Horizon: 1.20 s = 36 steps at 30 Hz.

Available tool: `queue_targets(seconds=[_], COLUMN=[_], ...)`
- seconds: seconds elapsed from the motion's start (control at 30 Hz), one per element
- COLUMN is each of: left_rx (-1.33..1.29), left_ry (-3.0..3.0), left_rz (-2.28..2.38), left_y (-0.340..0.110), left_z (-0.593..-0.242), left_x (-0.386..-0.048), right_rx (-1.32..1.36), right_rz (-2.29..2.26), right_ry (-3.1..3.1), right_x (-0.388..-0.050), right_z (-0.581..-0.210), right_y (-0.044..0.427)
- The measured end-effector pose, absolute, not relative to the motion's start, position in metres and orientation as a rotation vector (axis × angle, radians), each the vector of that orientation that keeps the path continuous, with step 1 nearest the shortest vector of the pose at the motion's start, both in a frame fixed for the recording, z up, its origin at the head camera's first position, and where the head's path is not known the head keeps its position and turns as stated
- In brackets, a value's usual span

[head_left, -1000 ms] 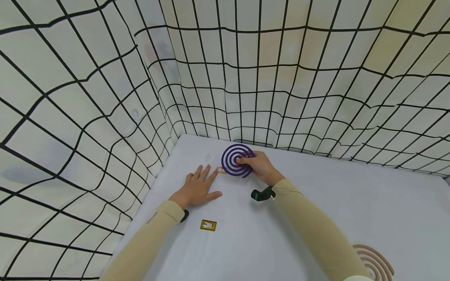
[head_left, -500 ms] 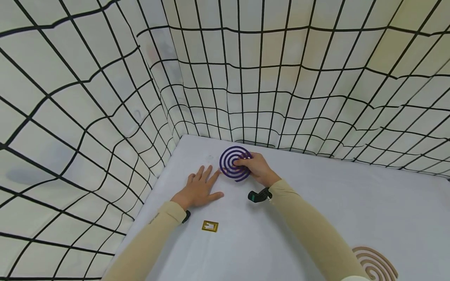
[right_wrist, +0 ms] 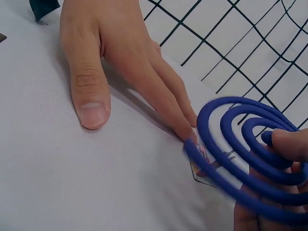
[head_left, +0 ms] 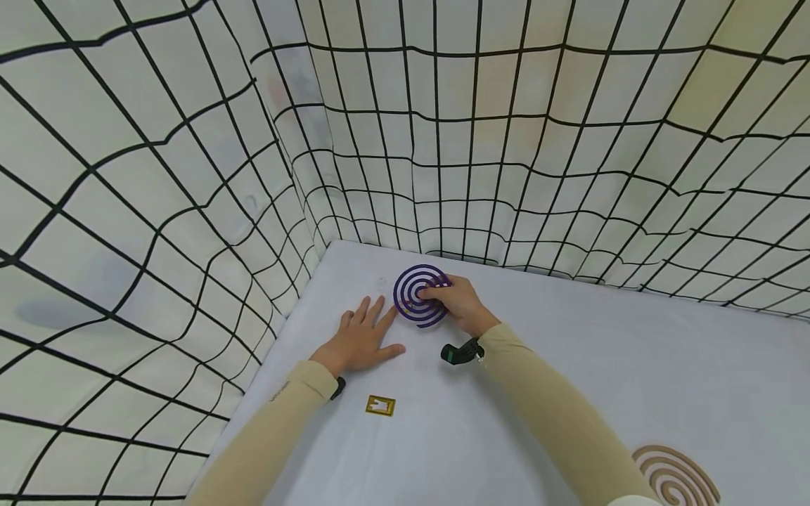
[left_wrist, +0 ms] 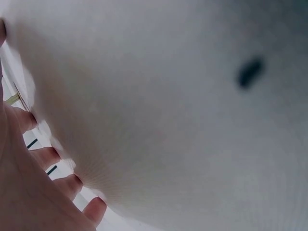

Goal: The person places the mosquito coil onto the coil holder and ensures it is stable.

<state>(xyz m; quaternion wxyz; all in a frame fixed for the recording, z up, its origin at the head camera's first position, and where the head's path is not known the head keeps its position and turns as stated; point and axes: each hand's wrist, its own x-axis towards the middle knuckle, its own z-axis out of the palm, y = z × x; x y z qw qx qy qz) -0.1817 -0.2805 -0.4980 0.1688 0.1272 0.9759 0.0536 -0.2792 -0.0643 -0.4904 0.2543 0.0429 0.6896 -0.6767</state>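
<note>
My right hand (head_left: 465, 306) pinches a dark purple mosquito coil (head_left: 396, 295), thumb on its upper face near the spiral's middle and fingers beneath. In the right wrist view the coil (right_wrist: 240, 195) looks blue and is tilted above the table. Under it lies a small flat piece with red print (right_wrist: 201, 151), partly hidden by the coil. My left hand (head_left: 357, 344) rests palm down on the white table, fingers spread and straight. Its index fingertip touches or nearly touches the printed piece. In the left wrist view the fingers (left_wrist: 45, 156) press on the white surface.
Toward the front, a small gold-coloured rectangular piece (head_left: 372, 405) with a cutout lies on the white table (head_left: 569, 351). A brown mosquito coil (head_left: 677, 457) sits at the lower right, beside the right sleeve. Black netting (head_left: 436, 166) rises along the table's far and left edges.
My right hand has moved slightly left and toward me with the mosquito coil, which now covers more of the printed piece. The left hand has stayed in place while the view shifted a little.
</note>
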Motion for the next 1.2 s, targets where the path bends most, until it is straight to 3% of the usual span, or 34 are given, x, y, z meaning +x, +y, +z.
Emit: queue_targets(seconds=[1.2], left_rx=[0.356], left_ry=[2.771], left_rz=[0.137], left_y=[-0.278], left_z=[-0.493], left_x=[-0.181], right_rx=[0.227], right_rz=[-1.886], right_ry=[1.802], right_x=[-0.278], right_z=[-0.505], right_y=[-0.082])
